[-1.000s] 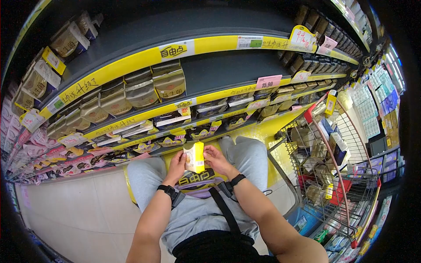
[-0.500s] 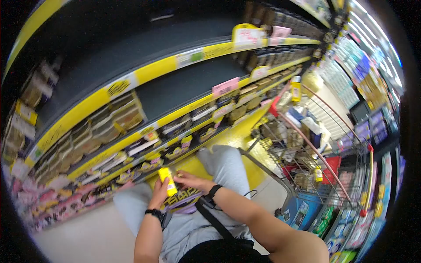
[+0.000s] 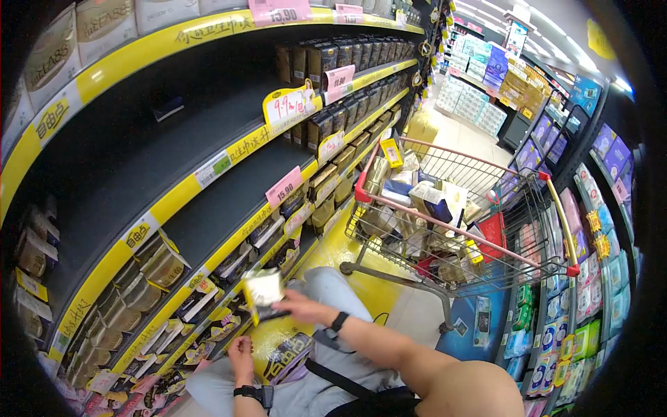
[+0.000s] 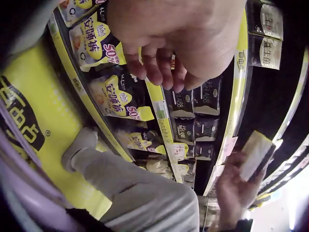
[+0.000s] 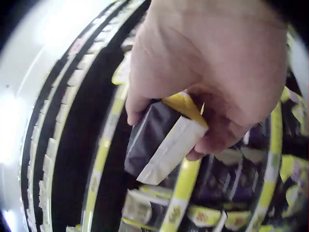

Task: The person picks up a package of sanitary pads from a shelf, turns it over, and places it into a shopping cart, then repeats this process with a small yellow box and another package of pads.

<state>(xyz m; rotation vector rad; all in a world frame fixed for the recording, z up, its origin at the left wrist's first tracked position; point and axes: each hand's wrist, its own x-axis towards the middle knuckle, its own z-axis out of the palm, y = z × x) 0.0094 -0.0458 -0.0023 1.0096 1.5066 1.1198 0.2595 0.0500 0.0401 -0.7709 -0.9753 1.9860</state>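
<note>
My right hand [image 3: 306, 308] grips a small pack of sanitary pads [image 3: 264, 288], thumb on one side and fingers on the other. Dark, white and yellow faces of the pack [image 5: 157, 140] show in the right wrist view. It is held up in front of the lower shelves, blurred in the head view. Lower and to the left, my left hand [image 3: 241, 358] hangs over the lap with loosely curled fingers and nothing in them. In the left wrist view, the fingers [image 4: 152, 67] overlap shelves of dark packs [image 4: 183, 106] and yellow-and-black packs [image 4: 116, 96].
A wire shopping cart [image 3: 535, 260] loaded with several packs stands to the right. Yellow-edged shelves [image 3: 229, 163] run along the left and front, with price cards [image 3: 285, 186]. Another stocked shelf [image 3: 590, 278] lines the far right. A lilac stool edge [image 3: 292, 368] shows between the legs.
Both hands held the pack together earlier; the left has let go and the right has carried it up toward the shelves. The head view has swung right, bringing more of the cart into sight.
</note>
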